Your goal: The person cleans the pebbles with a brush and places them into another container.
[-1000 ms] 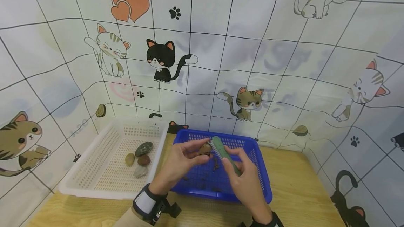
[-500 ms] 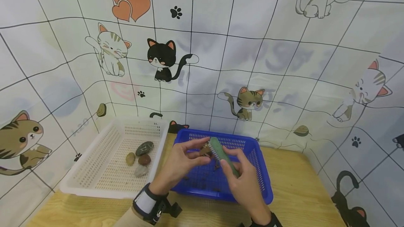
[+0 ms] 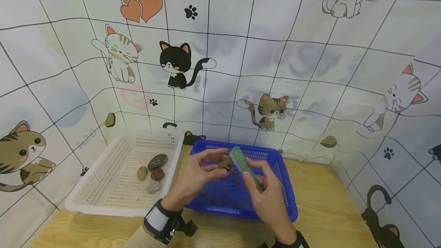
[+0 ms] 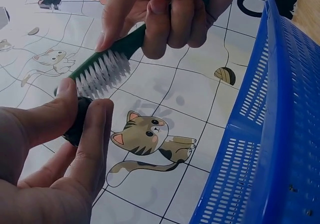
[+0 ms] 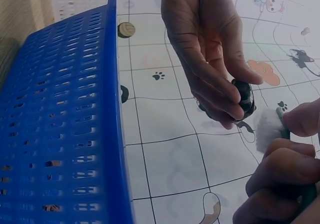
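Above the blue basket [image 3: 291, 202], my left hand [image 3: 193, 177] pinches a dark stone [image 3: 224, 162] with brown patches between thumb and fingers. My right hand [image 3: 270, 198] grips a green brush [image 3: 242, 163], with its white bristles turned toward the stone. In the left wrist view the bristles [image 4: 102, 74] sit right at the stone [image 4: 75, 126]; whether they touch it is hard to tell. From the right wrist view, the stone [image 5: 245, 99] looks black and shiny, and a narrow gap shows between it and the bristles [image 5: 268, 130]. Fingers hide much of the stone.
Small brown bits [image 3: 236, 206] lie in the blue basket. At its left stands a white basket [image 3: 113, 211] holding several stones, among them a dark green one [image 3: 157, 162] and a reddish-brown one [image 3: 157, 173]. Both baskets stand on a wooden table [image 3: 320, 202] before a cat-patterned sheet [image 3: 227, 60].
The brush tipped left over the stone half a second ago and has since drawn back slightly right and up. More of the stone's face now shows. Both hands keep their holds.
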